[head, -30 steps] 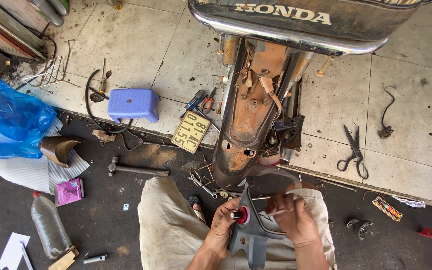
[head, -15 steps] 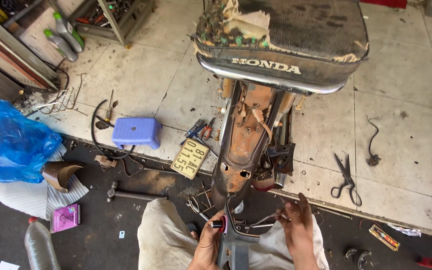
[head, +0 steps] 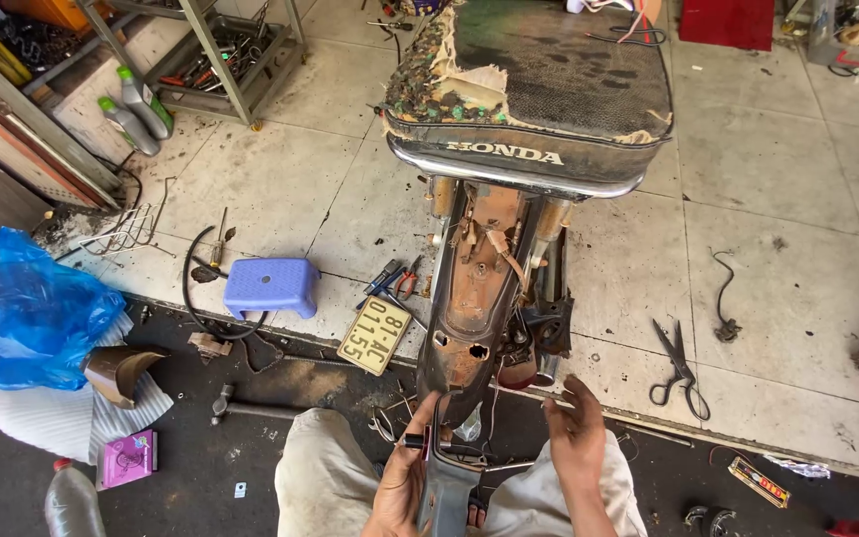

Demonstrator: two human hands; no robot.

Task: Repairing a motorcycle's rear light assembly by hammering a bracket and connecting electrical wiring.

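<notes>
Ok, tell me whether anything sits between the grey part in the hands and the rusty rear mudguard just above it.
Loose wires hang around the lower tip of the rusty mudguard, right over the grey part. The left hand grips the part; the right hand hovers open beside it. Nothing else visible blocks the gap.

A rectangular yellow number plate (head: pixel 375 335) with dark characters lies tilted on the tiled floor beside the motorcycle's rear. A small square pink box (head: pixel 128 458) sits on the dark ground at lower left; a slim red-and-yellow packet (head: pixel 758 482) lies at lower right.
</notes>
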